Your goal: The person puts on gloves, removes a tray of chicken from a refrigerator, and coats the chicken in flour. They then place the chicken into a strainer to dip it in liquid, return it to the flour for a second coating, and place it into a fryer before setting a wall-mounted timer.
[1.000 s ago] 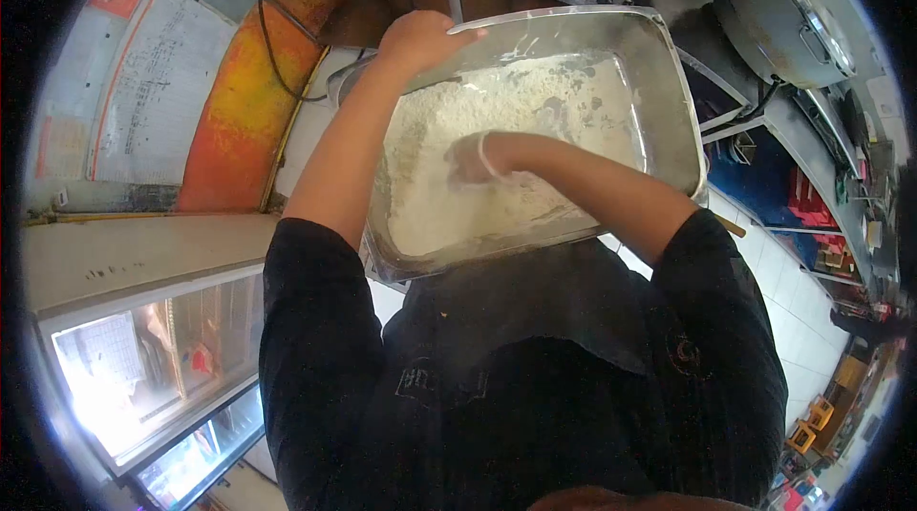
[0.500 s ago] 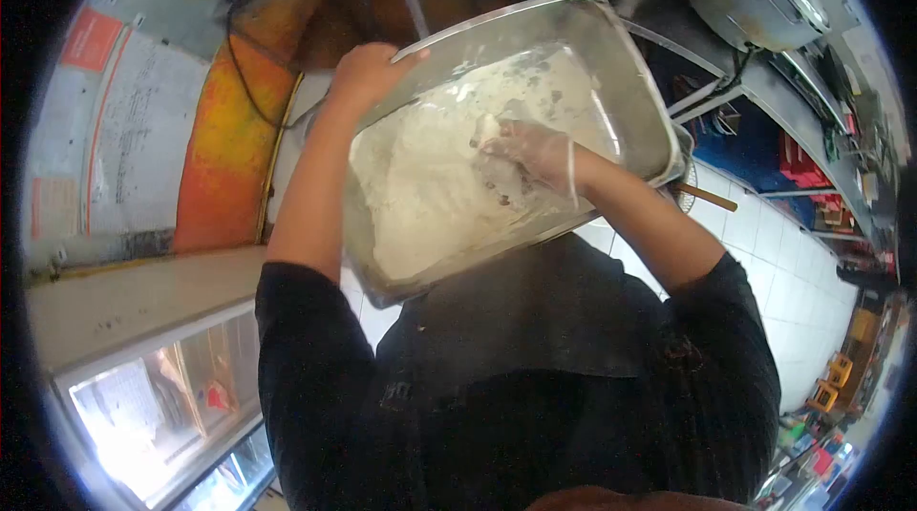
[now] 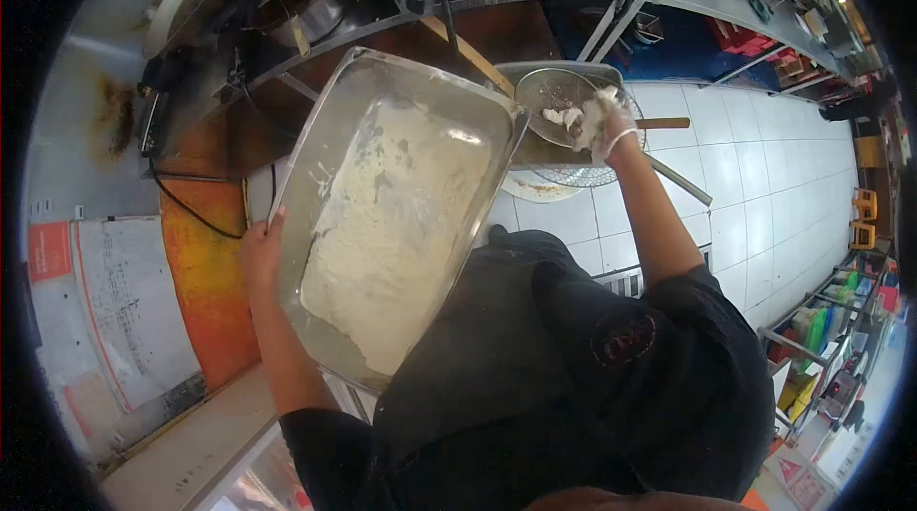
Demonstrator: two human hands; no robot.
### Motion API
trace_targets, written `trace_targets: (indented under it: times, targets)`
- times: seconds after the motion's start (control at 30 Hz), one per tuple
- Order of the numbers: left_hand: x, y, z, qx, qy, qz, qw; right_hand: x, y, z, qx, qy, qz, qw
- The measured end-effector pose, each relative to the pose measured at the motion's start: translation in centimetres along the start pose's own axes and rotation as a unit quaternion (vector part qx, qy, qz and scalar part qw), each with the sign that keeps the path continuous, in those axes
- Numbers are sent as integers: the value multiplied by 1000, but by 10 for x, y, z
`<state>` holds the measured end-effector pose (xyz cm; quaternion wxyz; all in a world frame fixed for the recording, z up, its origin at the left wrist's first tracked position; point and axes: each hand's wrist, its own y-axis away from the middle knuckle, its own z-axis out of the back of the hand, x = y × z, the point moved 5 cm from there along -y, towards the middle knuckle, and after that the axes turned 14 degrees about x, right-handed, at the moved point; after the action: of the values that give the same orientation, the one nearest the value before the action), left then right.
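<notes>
A large steel pan (image 3: 325,119) holding white flour (image 3: 392,224) is tipped against my body. My left hand (image 3: 260,255) grips its left rim. My right hand (image 3: 602,121), in a thin flour-caked glove, has left the pan and reaches over a round wire strainer (image 3: 559,105) with a wooden handle, closed on a lump of floured pieces. A few floured pieces lie in the strainer. My black sleeves and apron fill the lower view.
A steel counter with a pot (image 3: 315,5) and black cables (image 3: 181,196) runs along the top. An orange panel (image 3: 201,272) and a printed sheet (image 3: 105,310) are at left. White floor tiles (image 3: 764,186) spread right, with shelves of coloured goods (image 3: 831,339).
The view swung right. My right hand came out of the flour and moved right to the strainer with a lump. My left hand slid from the pan's far rim to its left side.
</notes>
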<state>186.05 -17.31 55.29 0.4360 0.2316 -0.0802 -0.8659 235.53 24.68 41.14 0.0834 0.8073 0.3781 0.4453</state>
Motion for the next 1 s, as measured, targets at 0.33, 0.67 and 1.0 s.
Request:
trace_targets:
  times: [0.33,0.67,1.0]
  targets:
    - [-6,7,0,-13,20,24,999,-74,-76,87,-110,-47,-93,988]
    - [-1,5,-4,-16,9,40,999,-82,-122,138,-84,-442,-17,893]
    - [-5,3,2,-4,-12,28,1000,-65,-119,135,-119,-2,-7,993]
